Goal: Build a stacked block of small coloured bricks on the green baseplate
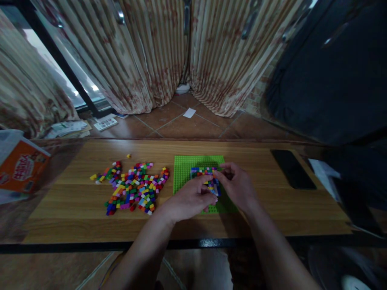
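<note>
A green studded baseplate [182, 165] lies on the table, bearing a low, many-coloured build of toy bricks [204, 170] with blue along its edges. From the left, my left hand [193, 195] reaches over the build and covers its lower left part. Its fingers are curled, and a small pale toy brick [215, 200] shows at their tips. My right hand [237, 183] is at the build's right edge, fingers bent together and fingertips touching the upper right corner. Whatever sits between those fingertips is too small to make out.
Left of the baseplate spreads a loose pile of coloured toy bricks [137, 185], with one yellow brick [128, 156] apart behind it. A black phone [293, 169] lies to the right. An orange and white package [22, 165] stands at the far left. Striped curtains [151, 60] hang beyond the table.
</note>
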`<state>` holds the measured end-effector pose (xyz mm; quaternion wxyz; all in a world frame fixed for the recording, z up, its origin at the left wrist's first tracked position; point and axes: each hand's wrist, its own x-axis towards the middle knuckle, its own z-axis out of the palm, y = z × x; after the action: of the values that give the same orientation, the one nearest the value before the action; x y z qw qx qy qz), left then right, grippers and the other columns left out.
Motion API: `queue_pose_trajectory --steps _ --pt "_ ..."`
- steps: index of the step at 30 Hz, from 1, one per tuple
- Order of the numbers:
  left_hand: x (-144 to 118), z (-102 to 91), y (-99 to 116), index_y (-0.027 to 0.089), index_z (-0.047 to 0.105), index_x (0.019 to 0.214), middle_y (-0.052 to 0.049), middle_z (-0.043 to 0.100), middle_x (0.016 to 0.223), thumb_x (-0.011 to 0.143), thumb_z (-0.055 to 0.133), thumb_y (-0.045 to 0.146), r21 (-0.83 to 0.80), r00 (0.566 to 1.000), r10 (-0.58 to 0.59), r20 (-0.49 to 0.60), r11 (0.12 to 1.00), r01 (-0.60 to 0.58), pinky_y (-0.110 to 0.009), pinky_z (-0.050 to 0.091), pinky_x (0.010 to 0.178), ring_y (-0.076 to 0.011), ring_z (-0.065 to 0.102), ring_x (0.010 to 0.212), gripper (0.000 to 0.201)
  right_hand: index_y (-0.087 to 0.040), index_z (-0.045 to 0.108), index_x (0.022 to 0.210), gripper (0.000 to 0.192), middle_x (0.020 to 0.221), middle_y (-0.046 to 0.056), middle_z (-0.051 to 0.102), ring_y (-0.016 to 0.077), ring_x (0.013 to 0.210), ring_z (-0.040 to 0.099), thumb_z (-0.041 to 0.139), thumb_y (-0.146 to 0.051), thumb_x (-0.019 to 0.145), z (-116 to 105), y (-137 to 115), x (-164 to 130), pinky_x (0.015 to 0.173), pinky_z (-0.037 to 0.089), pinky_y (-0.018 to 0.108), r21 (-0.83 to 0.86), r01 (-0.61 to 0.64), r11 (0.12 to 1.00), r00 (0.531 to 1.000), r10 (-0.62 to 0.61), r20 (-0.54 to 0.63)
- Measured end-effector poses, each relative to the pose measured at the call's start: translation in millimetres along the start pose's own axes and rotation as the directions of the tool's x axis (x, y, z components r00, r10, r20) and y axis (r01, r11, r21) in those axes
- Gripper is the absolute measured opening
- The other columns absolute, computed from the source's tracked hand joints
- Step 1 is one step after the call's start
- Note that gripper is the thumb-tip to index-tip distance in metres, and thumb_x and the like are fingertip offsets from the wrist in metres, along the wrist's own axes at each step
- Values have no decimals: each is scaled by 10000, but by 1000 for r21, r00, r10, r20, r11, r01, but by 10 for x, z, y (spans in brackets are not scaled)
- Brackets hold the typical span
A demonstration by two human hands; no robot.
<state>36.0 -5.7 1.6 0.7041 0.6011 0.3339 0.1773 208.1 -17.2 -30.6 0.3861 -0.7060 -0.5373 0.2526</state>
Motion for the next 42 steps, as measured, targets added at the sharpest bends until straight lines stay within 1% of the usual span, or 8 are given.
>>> queue_pose_trajectory --steps 6,17,22,28,31,34,39,42 --pt "4 5 -13 160 523 1318 70 514 613 806 549 154 14 1000 25 -2 1000 -25 -215 410 538 -82 461 512 513 -183 642 1002 288 845 70 721 221 754 672 603 -416 837 21 7 -8 692 491 352 -13 17 1000 998 -16 63" --pt "28 -6 -31 156 579 1223 64 526 596 785 576 172 41 1000 19 -8 999 -19 -211 387 518 -86 468 507 438 -183 681 917 250 861 80 750 213 757 689 536 -385 898 55 -45 -35 699 493 345 -57 45 997 998 -42 54" --pt "17 13 -24 152 573 1232 63 526 603 785 577 177 20 999 12 -32 1000 -12 -199 385 509 -80 469 510 447 -185 685 895 228 837 74 753 208 731 688 552 -371 895 60 -46 -38 686 497 338 -69 50 996 998 -48 30" --pt "39 8 -52 159 557 1263 65 541 607 776 588 162 30 1000 8 -30 1000 -7 -190 374 493 -73 472 495 487 -159 685 929 243 893 113 750 233 800 697 527 -342 905 80 -78 -38 728 494 355 -128 78 989 997 -73 39" --pt "33 6 -48 161 548 1282 68 552 613 787 584 161 19 999 -16 -30 1000 17 -191 388 499 -70 488 492 497 -164 694 907 232 859 94 750 218 761 693 559 -353 886 56 -75 -31 698 491 333 -96 55 994 998 -50 49" --pt "-4 -7 -12 162 562 1270 52 601 674 792 621 186 -60 995 -46 -90 997 41 -202 434 541 -68 525 524 482 -184 702 880 269 806 62 743 202 718 682 561 -413 886 -2 -17 -17 667 490 314 -21 50 999 999 -50 21" --pt "-43 -95 35 131 617 1179 -34 707 843 766 724 247 -218 956 -37 -289 976 -28 -215 491 617 -97 640 645 442 -191 697 824 340 709 29 687 175 634 634 509 -457 921 -87 1 -36 610 489 291 133 101 986 980 -76 -182" --pt "-25 -129 38 121 624 1175 -74 733 937 729 761 241 -271 913 -44 -405 960 -74 -227 522 641 -109 670 665 482 -214 714 906 249 833 30 708 177 765 660 542 -393 923 -72 -135 -105 701 515 292 211 244 946 967 -221 -131"
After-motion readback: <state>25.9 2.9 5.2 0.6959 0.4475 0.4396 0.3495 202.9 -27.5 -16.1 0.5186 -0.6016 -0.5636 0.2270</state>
